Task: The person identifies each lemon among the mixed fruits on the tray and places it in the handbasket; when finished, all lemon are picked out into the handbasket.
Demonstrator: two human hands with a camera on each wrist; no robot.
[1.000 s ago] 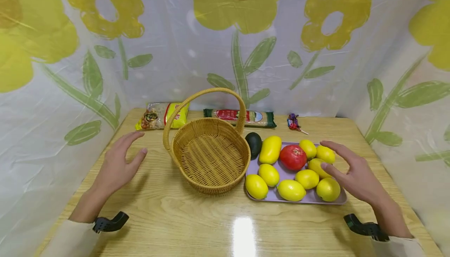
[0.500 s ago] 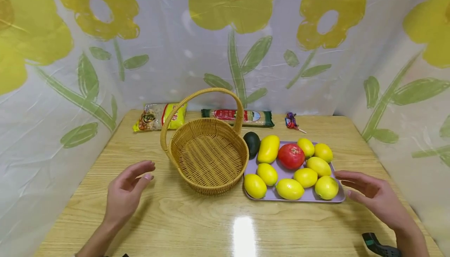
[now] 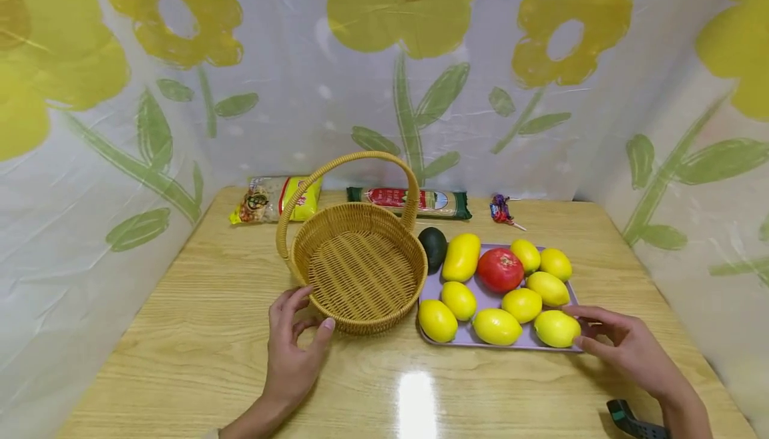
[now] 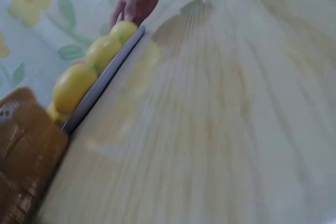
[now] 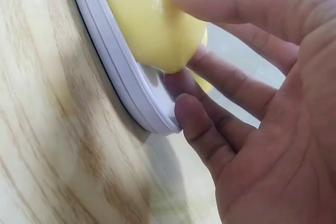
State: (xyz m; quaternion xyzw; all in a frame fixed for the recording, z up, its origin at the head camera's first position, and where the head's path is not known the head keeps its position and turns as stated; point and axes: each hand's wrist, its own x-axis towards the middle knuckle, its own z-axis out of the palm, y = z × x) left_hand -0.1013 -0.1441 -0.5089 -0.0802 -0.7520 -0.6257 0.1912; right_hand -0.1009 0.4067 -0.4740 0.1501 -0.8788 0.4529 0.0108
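A round wicker basket (image 3: 360,319) with a tall arched handle stands mid-table. My left hand (image 3: 294,359) is at its front left, with bent fingertips right at the rim and the thumb beside the outer wall. On the right, my right hand (image 3: 631,349) pinches a yellow lemon (image 3: 556,329) at the front right corner of a lilac tray (image 3: 468,340). In the right wrist view the thumb lies on the near side of this lemon (image 5: 152,24), and other fingers reach behind it. Several more lemons (image 3: 496,327), a yellow mango (image 3: 462,257) and a red pomegranate (image 3: 500,270) share the tray.
A dark green avocado (image 3: 432,249) sits between basket and tray. Along the back lie a yellow food bag (image 3: 276,199), a green and red noodle packet (image 3: 432,203) and some lollipops (image 3: 500,209). A flower-printed curtain (image 3: 288,92) encloses the wooden table (image 3: 198,319).
My left hand has moved right and nearer, up to the basket's rim. The right hand first drew back from the tray, then came in to the corner lemon, which has turned slightly.
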